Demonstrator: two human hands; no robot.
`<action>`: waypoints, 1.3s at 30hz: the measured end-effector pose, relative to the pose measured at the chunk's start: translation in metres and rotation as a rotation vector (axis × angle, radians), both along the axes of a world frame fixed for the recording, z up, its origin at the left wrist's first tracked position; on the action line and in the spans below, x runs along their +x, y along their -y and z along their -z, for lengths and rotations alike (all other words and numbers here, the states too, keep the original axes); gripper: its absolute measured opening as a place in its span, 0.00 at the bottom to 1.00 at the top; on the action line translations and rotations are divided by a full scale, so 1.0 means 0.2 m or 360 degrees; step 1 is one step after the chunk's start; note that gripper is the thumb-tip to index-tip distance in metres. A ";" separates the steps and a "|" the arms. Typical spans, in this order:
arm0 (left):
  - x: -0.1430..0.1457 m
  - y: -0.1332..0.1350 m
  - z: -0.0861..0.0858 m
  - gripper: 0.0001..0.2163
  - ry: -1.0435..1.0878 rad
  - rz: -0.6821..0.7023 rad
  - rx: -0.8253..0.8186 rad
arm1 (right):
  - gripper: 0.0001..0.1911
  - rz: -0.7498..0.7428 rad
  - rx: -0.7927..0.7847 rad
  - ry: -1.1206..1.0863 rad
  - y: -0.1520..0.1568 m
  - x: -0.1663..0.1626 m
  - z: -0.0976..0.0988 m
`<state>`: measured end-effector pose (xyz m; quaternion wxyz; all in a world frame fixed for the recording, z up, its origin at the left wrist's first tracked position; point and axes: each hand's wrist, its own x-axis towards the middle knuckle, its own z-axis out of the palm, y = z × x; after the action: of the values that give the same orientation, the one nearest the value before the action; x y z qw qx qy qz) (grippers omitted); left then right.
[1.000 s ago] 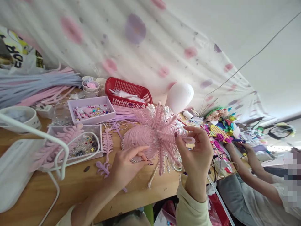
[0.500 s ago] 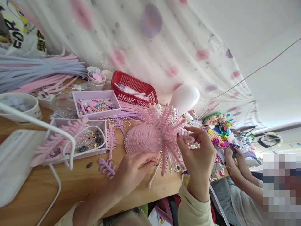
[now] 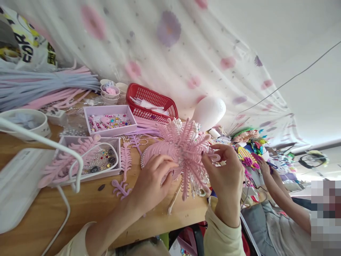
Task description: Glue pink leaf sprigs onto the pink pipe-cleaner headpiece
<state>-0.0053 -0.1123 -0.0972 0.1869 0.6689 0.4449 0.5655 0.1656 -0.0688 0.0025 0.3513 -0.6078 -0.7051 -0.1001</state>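
A pink headpiece-like decoration, with a cord-wrapped rounded base (image 3: 157,149) and fuzzy pipe-cleaner fronds (image 3: 186,142) fanning out, lies on the table before me. My right hand (image 3: 225,177) is at its right side, thumb and fingers closed on a pink pipe-cleaner frond (image 3: 215,156) with a looped end. Against the lower part of the base rests my left hand (image 3: 154,179), fingers bent, thumb apart from the index finger; nothing shows between them. Pearl strands line the base's left edge and hang among the fronds. My hands cover part of the base and some frond tips.
Gem boxes (image 3: 109,122) (image 3: 118,153), a red basket (image 3: 151,103), pipe-cleaner bundles (image 3: 48,87) and a white balloon-like form (image 3: 209,113) crowd the table (image 3: 106,209). A white bent stand (image 3: 61,145) crosses at left. Another person's hand (image 3: 263,167) works at right.
My left hand has moved up from beneath the base onto its lower front. My right hand still pinches the frond. The other person's hands have shifted at right.
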 end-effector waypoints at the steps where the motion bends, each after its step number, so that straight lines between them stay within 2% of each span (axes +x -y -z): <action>1: 0.01 -0.02 0.00 0.13 -0.0066 -0.0018 -0.0001 | 0.11 -0.0009 -0.0011 -0.0021 0.00 0.01 0.00; 6: 0.10 -0.15 0.01 0.20 -0.0439 -0.0080 -0.0086 | 0.11 -0.0070 0.0008 -0.0087 0.00 0.02 0.00; 10: 0.17 -0.19 0.06 0.20 -0.0566 -0.0124 -0.0087 | 0.11 -0.0109 0.0014 -0.0067 0.00 0.02 0.00; 16: 0.20 -0.17 0.08 0.20 -0.0598 -0.0160 -0.0077 | 0.11 -0.0082 0.0019 -0.0051 0.00 0.02 0.00; 30: 0.19 -0.18 0.05 0.21 -0.0465 -0.0085 -0.0284 | 0.11 -0.0112 -0.0007 -0.0063 0.00 0.03 0.00; 39: 0.19 -0.18 0.04 0.23 -0.0450 -0.0050 -0.0386 | 0.11 -0.0170 0.0089 -0.0164 -0.03 0.08 0.05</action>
<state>0.0323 -0.0761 -0.1054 0.1928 0.7071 0.5421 0.4111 0.1816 -0.0636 -0.0077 0.4087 -0.5637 -0.7144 -0.0695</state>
